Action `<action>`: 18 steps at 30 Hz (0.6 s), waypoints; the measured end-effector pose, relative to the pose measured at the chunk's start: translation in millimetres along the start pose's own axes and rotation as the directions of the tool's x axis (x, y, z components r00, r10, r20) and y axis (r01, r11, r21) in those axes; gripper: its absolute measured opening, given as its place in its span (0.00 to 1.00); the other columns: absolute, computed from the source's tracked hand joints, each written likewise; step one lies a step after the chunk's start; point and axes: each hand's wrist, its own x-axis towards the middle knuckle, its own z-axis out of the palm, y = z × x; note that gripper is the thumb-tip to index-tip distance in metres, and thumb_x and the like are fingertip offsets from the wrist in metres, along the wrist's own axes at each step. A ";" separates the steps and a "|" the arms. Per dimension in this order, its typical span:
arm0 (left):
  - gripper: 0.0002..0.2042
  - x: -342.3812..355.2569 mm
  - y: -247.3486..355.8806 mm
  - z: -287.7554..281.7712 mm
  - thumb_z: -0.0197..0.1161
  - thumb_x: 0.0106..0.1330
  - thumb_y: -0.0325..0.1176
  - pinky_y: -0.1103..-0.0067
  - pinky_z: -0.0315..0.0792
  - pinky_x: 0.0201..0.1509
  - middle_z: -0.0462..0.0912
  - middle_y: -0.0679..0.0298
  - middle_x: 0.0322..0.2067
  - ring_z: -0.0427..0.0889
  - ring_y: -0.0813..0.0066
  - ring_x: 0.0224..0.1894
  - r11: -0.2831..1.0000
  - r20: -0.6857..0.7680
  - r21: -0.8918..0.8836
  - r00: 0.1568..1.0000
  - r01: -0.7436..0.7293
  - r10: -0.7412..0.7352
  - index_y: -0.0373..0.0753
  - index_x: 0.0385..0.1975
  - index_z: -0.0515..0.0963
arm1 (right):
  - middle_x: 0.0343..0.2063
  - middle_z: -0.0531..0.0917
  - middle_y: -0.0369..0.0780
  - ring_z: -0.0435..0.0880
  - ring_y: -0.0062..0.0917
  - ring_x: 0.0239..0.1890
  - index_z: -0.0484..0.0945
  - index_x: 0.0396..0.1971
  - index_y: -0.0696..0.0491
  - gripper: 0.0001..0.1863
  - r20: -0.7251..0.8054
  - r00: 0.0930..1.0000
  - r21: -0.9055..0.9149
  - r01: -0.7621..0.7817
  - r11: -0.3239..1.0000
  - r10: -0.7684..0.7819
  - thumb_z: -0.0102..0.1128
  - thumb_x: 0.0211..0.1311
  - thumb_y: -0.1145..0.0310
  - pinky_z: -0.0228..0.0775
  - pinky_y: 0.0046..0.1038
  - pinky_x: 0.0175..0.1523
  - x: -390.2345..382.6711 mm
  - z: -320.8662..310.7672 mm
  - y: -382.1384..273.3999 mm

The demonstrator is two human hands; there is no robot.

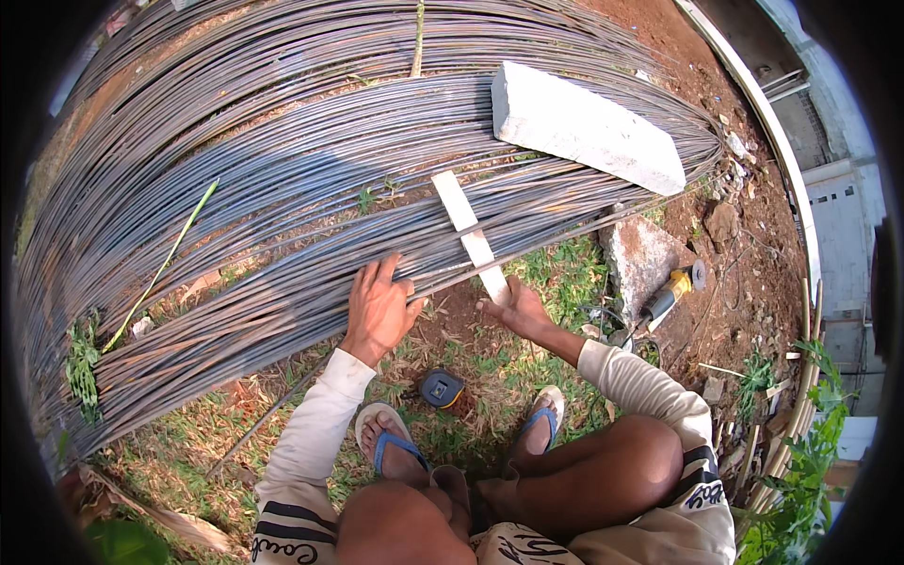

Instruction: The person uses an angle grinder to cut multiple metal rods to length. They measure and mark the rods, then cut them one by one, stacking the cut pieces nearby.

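My left hand [377, 315] is curled over the near bundle of long thin steel rods [264, 311], its fingertips on the rods. My right hand [518, 315] grips the lower end of a narrow pale strip [456, 205], which lies crosswise through the rods, with some running over it. A long white block [586, 127] rests on the rods above and right of the strip. Below my hands, a tape measure [441, 387] lies on the patchy grass between my sandalled feet.
A yellow and black angle grinder [669, 297] lies by a rough concrete chunk [636, 250] at right, with a cable, rubble and a stick bundle [805, 395] nearby. A pale rail [782, 141] edges the dirt at far right. A green stalk [165, 264] lies on the rods at left.
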 end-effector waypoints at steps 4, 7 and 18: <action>0.32 0.5 -5.8 5.2 0.77 0.64 0.48 0.48 0.58 0.81 0.63 0.51 0.78 0.62 0.43 0.79 0.999 -0.020 0.039 0.999 -0.025 0.026 0.44 0.66 0.75 | 0.43 0.87 0.53 0.90 0.43 0.44 0.71 0.59 0.65 0.45 0.015 0.998 0.159 0.055 0.986 -0.059 0.74 0.63 0.37 0.81 0.45 0.51 -7.9 2.8 12.6; 0.34 2.1 -0.7 3.7 0.78 0.63 0.49 0.48 0.57 0.81 0.65 0.52 0.77 0.62 0.43 0.78 1.000 -0.018 -0.001 1.000 0.010 -0.010 0.44 0.66 0.74 | 0.45 0.87 0.50 0.89 0.39 0.46 0.72 0.63 0.62 0.44 0.023 0.997 0.377 0.054 0.925 -0.068 0.72 0.66 0.38 0.80 0.42 0.52 -18.6 -11.4 22.8; 0.30 25.2 11.9 -5.1 0.81 0.52 0.29 0.52 0.65 0.74 0.69 0.50 0.69 0.69 0.43 0.69 0.997 0.065 0.071 0.997 0.029 -0.034 0.45 0.57 0.77 | 0.56 0.79 0.54 0.79 0.49 0.58 0.77 0.58 0.61 0.27 -0.919 0.320 0.143 -0.276 0.951 0.231 0.69 0.72 0.55 0.70 0.47 0.64 -55.9 -171.8 255.6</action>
